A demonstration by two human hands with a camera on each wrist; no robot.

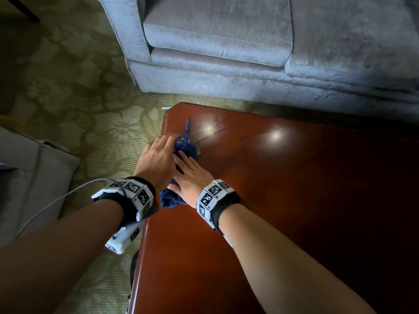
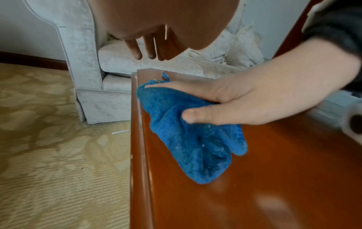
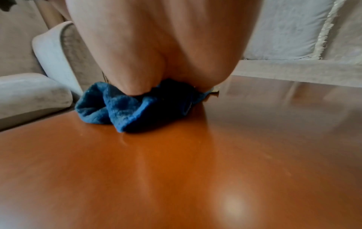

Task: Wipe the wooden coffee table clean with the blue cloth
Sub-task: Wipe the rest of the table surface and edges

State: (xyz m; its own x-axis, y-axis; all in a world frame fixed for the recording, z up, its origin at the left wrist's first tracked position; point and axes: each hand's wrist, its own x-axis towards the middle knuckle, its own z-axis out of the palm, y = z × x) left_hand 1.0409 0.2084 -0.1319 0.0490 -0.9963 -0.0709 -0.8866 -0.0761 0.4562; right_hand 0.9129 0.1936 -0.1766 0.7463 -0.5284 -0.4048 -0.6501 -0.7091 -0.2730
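Observation:
The blue cloth (image 1: 184,141) lies bunched near the far left corner of the glossy red-brown coffee table (image 1: 283,182). My right hand (image 1: 188,171) presses down on it with fingers stretched flat and the thumb alongside. In the left wrist view the right hand (image 2: 215,99) covers the upper part of the cloth (image 2: 195,147), which trails toward me along the table's (image 2: 264,186) left edge. My left hand (image 1: 163,143) hovers over that corner, fingers (image 2: 149,51) straight and holding nothing. In the right wrist view the palm (image 3: 156,62) sits on the cloth (image 3: 127,111) and hides the fingers.
A grey sofa (image 1: 226,53) stands just beyond the table's far edge. Patterned beige carpet (image 1: 79,98) lies to the left, with a small white scrap (image 1: 166,108) near the corner. A grey cushion (image 1: 27,177) sits at the left. A small tan bit (image 1: 199,151) lies beside the cloth.

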